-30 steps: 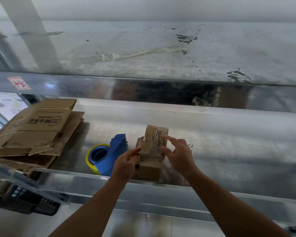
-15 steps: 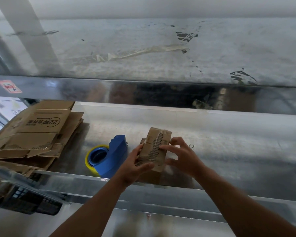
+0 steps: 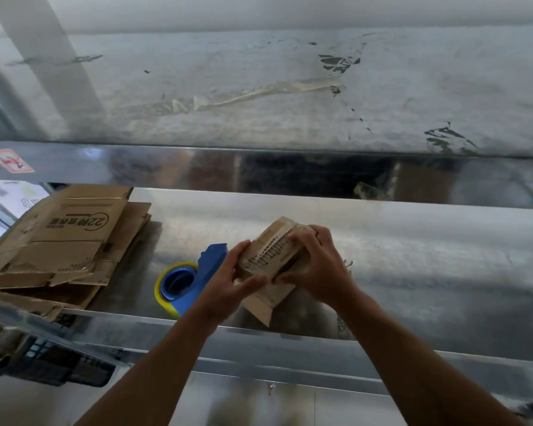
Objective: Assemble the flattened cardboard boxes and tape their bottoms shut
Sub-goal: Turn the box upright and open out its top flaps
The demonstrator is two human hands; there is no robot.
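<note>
A small brown cardboard box (image 3: pixel 270 259) with dark printed lines on its face is tilted to the right above the steel shelf. My left hand (image 3: pixel 233 279) grips its left side, thumb across the lower front. My right hand (image 3: pixel 316 265) curls over its upper right edge and holds it. One loose flap (image 3: pixel 266 304) hangs down below my hands. A blue tape dispenser (image 3: pixel 202 279) with a yellow-rimmed roll lies just left of the box. Several flattened cardboard boxes (image 3: pixel 62 241) are stacked at the shelf's left end.
The steel shelf (image 3: pixel 428 272) stretches to the right of my hands. A second steel surface (image 3: pixel 290 87) above and behind carries a strip of old tape. A dark crate (image 3: pixel 53 361) sits below the shelf at the lower left.
The small box has tipped from upright to leaning right and lifted slightly. My right hand has moved from its side onto its upper edge, and my left thumb has wrapped across the front.
</note>
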